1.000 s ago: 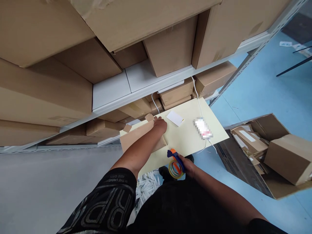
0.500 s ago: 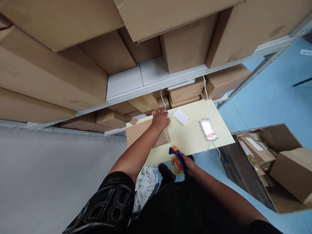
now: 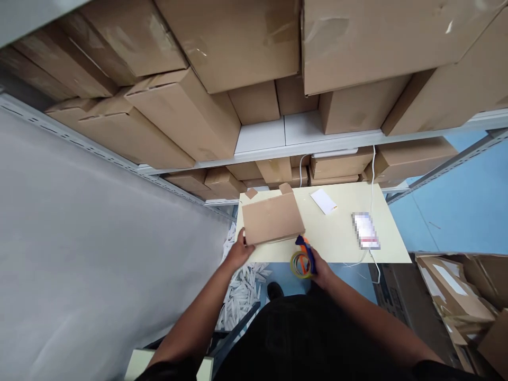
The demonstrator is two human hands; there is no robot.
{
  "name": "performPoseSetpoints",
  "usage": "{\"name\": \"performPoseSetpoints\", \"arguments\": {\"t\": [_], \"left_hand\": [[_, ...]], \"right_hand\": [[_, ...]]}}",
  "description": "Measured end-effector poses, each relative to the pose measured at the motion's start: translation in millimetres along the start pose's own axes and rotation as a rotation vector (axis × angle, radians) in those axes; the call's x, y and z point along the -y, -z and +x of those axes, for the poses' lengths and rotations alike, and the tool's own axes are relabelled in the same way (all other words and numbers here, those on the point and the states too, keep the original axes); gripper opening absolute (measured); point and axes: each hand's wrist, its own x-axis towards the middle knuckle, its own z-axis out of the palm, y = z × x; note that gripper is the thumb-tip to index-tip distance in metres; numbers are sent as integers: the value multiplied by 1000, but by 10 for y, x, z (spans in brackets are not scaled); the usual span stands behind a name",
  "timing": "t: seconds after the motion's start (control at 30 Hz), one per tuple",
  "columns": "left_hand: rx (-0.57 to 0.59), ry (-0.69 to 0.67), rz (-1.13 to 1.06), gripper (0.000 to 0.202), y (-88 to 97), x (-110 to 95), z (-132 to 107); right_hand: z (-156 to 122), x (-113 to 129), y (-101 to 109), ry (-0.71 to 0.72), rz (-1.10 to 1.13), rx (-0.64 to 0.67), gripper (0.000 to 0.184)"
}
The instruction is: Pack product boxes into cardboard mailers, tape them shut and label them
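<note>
A flat brown cardboard box (image 3: 272, 218) lies on a pale yellow table (image 3: 341, 238). My left hand (image 3: 240, 252) grips the box's near left corner, fingers curled on its edge. My right hand (image 3: 319, 267) is closed round the handle of a blue and orange tape dispenser (image 3: 302, 257) at the table's near edge, just right of the box.
A white card (image 3: 323, 201) and a phone (image 3: 365, 231) on a white cable lie on the table's right half. Metal shelves (image 3: 301, 145) stacked with cardboard boxes rise behind. An open carton (image 3: 448, 296) of boxes stands at right. White paper strips (image 3: 244, 288) litter the floor.
My left hand has drawn back from the box's far edge to its near left corner. The view has swung left. The tape dispenser stays in my right hand.
</note>
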Motion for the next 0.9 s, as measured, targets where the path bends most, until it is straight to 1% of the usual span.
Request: {"name": "performPoseSetpoints", "arguments": {"t": [0.07,0.1,0.13,0.17,0.23,0.3,0.33,0.4,0.47,0.53,0.63,0.7,0.77,0.83,0.87,0.9], "left_hand": [[81,-114,19,99,-177,41,-260],[131,-201,82,98,-228,41,-346],[155,-292,176,94,-250,26,-391],[147,-381,282,89,-244,-1,-391],[74,-531,486,82,-161,-82,-259],[12,-626,621,90,-42,-170,-10],[10,-659,663,96,9,-207,125],[24,-682,708,102,58,-262,351],[20,-644,721,105,35,-301,474],[7,-573,721,107,-26,-341,496],[1,-487,728,107,-104,-426,447],[5,-459,738,105,-125,-487,415],[7,-441,746,104,-135,-536,400],[-3,-416,751,103,-158,-575,396],[-10,-401,753,103,-180,-592,395],[-16,-386,754,103,-210,-611,395]], "right_hand": [[-49,211,-50,18,54,-19,50],[-74,333,-64,33,67,-11,50],[-95,457,-74,47,66,-4,50],[-112,576,-82,63,51,0,50],[-128,778,-106,89,-10,-28,48],[-121,912,-151,100,-76,-85,47],[-110,954,-181,96,-99,-110,47],[-76,1003,-248,82,-114,-140,48],[-33,1034,-314,81,-101,-159,48],[7,1075,-364,97,-73,-175,47],[33,1140,-383,124,-27,-155,49],[14,1113,-335,137,-14,-140,52],[-34,948,-229,132,-3,-104,53],[-101,604,-90,97,27,-15,55],[-136,373,-27,68,48,40,57],[-167,119,20,42,56,69,58]]}}
